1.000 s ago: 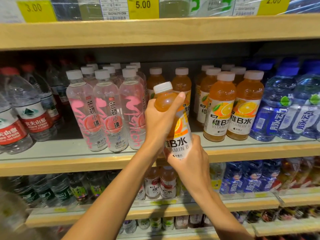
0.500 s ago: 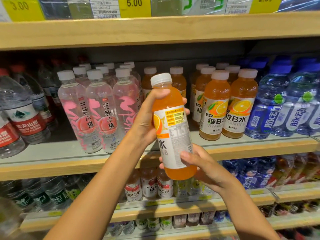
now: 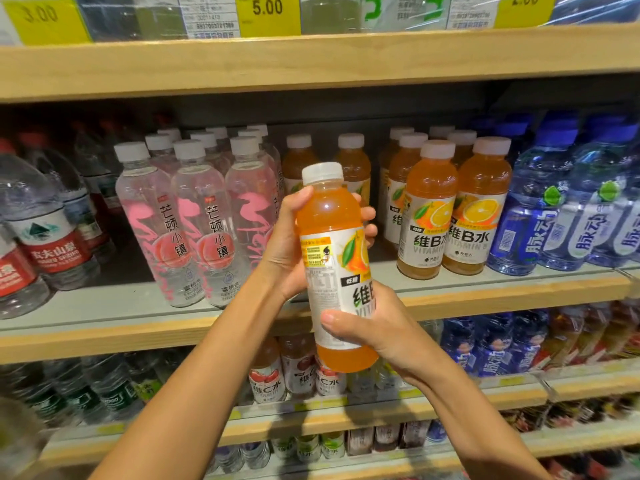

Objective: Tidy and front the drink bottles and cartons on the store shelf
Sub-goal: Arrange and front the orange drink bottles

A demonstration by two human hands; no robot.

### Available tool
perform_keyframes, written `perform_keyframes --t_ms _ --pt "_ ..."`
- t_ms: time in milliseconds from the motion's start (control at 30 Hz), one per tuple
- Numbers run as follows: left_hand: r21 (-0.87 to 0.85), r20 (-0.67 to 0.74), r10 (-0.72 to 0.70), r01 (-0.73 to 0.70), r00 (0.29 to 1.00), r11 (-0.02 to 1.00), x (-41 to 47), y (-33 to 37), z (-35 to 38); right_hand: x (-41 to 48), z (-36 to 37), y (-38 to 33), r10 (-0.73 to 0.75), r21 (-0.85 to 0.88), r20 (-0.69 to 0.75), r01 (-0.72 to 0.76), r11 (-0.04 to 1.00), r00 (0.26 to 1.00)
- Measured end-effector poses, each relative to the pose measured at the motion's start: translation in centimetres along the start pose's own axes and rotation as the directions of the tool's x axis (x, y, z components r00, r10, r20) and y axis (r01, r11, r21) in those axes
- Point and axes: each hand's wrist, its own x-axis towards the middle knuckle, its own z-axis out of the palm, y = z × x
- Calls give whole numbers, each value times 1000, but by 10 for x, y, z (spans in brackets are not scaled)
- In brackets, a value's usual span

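Fronting: left hand (image 3: pixel 288 250) grips the orange bottle (image 3: pixel 327 216) high, right hand (image 3: pixel 391 330) low, before the shelf (image 3: pixel 485 299). Next, probably: twist label forward, stand it at one o'clock beside the orange row (image 3: pixel 450 209).

Pale wooden store shelving: the grey-decked middle shelf (image 3: pixel 104 337) stands before a dark back panel (image 3: pixel 363 114), with yellow price tags (image 3: pixel 267 13) above it and two further shelves (image 3: pixel 467 401) below it.

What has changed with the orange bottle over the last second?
The orange bottle was spun about its axis: its front label faced us, turned away, and now shows partly at the right. It straightened from tilted. The left hand and right hand kept gripping it; shelved bottles stayed put.
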Motion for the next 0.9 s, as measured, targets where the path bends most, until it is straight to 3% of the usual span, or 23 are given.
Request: perform_keyframes --t_ms 133,233,300,367,467,533,633,767,900 --pt "274 -207 125 -65 970 960 -5 -5 -8 8 -3 7 -138 -281 -260 62 958 956" --pt "613 -247 322 -110 914 783 -12 -21 -18 18 -12 18 -219 -373 -394 62 926 893" --pt "864 -148 452 -107 880 492 -24 -32 -33 26 -18 24 -233 -406 -428 45 913 873" --pt "995 32 472 -73 881 70 -37 -42 -49 34 -23 30 -235 -419 -460 24 908 857" --pt "911 214 304 -77 928 -406 -49 -53 -63 47 -26 37 -238 -422 -500 5 906 833" --pt "803 288 192 -127 938 -583 -50 -56 -68 55 -26 39 -225 -412 -487 5 911 844" --pt "704 349 114 -180 930 -687 -48 -56 -77 65 -28 42 -205 -405 -424 18 914 882" --pt "689 385 117 -200 915 -697 -44 -58 -83 78 -32 43 -147 -502 -399 -82 861 905" --pt "689 389 123 -200 913 -696 -44 -59 -85 89 -30 44 -114 -610 -483 -240 755 868"
